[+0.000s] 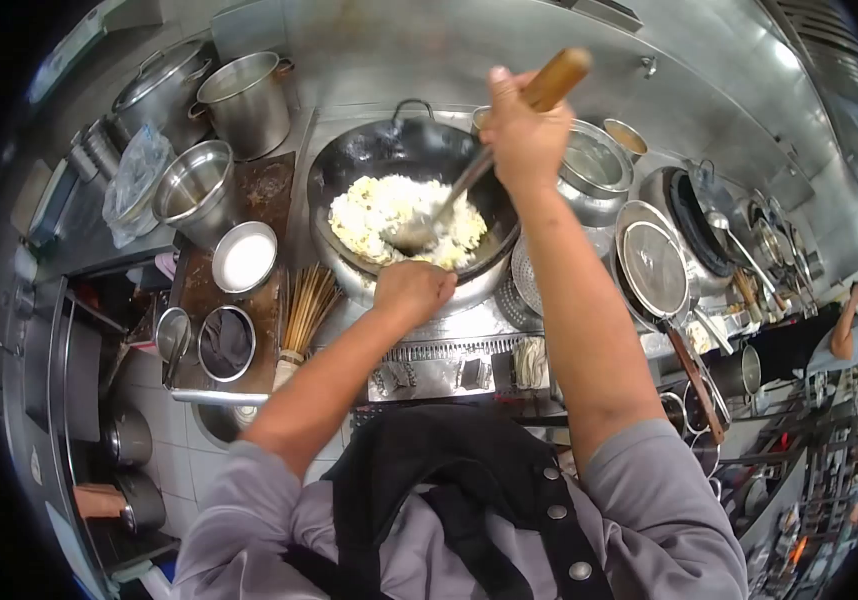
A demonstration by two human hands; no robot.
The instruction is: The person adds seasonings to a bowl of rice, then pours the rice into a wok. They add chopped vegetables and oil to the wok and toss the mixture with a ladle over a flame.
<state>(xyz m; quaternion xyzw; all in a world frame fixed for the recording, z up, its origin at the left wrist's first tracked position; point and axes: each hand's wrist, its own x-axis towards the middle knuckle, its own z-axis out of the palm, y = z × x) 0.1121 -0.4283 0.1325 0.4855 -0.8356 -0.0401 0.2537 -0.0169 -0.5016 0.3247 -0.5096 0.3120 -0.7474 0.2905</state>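
Observation:
My right hand (529, 140) is closed round the wooden handle of a long ladle (464, 185), held above the right side of a black wok (399, 145). The ladle's metal bowl rests in a heap of white and yellow food (389, 205) that looks like rice with egg. My left hand (415, 292) is closed at the wok's near rim; whatever it grips there is hidden under the fingers. The wok sits on a steel stove, with a loop handle at its far edge.
Left of the wok stand a bowl of white contents (245, 257), a bamboo brush (307, 310), a pot with a dark cloth (226, 343) and steel pots (246, 105). To the right are strainers (654, 268) and a second wok (699, 225). Another person (854, 335) is at far right.

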